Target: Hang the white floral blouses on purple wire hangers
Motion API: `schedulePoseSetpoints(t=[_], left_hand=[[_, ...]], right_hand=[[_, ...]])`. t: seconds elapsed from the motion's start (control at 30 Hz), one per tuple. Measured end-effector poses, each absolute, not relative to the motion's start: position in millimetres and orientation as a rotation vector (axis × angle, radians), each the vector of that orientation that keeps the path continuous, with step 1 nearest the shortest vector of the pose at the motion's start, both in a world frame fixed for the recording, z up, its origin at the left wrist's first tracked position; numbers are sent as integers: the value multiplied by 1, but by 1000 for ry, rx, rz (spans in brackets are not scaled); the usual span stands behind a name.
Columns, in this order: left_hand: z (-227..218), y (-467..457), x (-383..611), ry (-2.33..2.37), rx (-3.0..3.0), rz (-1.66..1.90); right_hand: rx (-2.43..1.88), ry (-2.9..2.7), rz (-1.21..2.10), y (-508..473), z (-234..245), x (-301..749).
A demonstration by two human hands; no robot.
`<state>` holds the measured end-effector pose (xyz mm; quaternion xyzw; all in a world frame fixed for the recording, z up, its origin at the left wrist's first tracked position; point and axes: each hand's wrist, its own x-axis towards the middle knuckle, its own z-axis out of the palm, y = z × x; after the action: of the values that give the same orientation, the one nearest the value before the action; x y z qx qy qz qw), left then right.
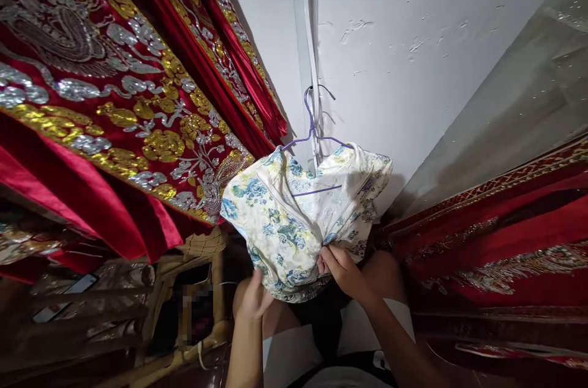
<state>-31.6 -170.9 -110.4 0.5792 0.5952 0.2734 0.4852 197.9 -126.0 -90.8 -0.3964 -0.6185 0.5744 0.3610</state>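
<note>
A white blouse [294, 232] with blue and yellow-green flowers and a crossed V-neck hangs on a purple wire hanger [312, 131] in front of me. My right hand [339, 268] is closed, its fingers pinching the cloth at the bottom of the V. At the blouse's lower left edge is my left hand [254, 297], slightly blurred, its thumb raised apart from the fingers. Whether its fingertips touch the cloth I cannot tell. The gathered hem [303, 295] hangs just above my lap.
A white strap [309, 21] runs down the white wall [413, 27] behind the hanger. Red embroidered cloths with gold and silver sequins [165, 146] hang at left. More red cloth [519, 253] lies at right. A bamboo frame [219, 296] and a phone [67, 299] are lower left.
</note>
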Motion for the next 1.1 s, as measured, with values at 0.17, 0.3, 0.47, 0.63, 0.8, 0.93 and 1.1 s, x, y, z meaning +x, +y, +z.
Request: schedulePoseSetpoints(t=[0.17,0.3,0.47,0.63,0.8,0.93,1.1], left_hand=[[-111,-176,-19,1238,514,1182],[-115,-173,-6,1198,386,1150],[-122,-162,-1,1183,414,1178],[-140,-143,15,1677,698,1742],[-150,-137,58,1662,1424,1600],[-140,-131,85,1545,1591,1489],[-131,-124,95,1497,1566,1479]], right_hand=[[-999,-1491,1502,-120,-92,190],[-1135,-1468,1458,-110,-94,193],[-1078,-1349,1452,-101,-93,194],[-1142,-1116,1524,-101,-97,200],[-1129,-1056,1660,-109,-104,202],[-1103,-1197,1642,-110,-101,200],[-1128,-1413,1442,-86,-63,208]])
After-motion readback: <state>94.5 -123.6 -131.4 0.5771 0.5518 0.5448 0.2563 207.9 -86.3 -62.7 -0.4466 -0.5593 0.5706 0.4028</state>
